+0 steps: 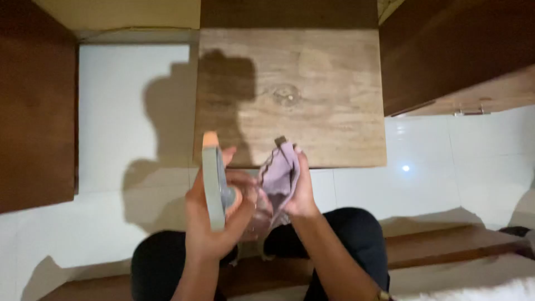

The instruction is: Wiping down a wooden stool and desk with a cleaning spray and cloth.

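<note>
My left hand [209, 223] grips a flat grey sandal or slipper [213, 187] held on edge, its orange tip pointing away from me. My right hand [301, 195] holds a pale purple cloth [278, 175] bunched against the sandal's side, the fingers wrapped over the cloth. Both hands meet above my knees in dark trousers, just in front of a small wooden table [312, 95].
The wooden table stands on white floor tiles [128, 111]. Dark wooden furniture [33, 111] lies on the left and a wooden cabinet [446, 56] on the right. A brown wooden edge [446, 245] runs beneath my legs.
</note>
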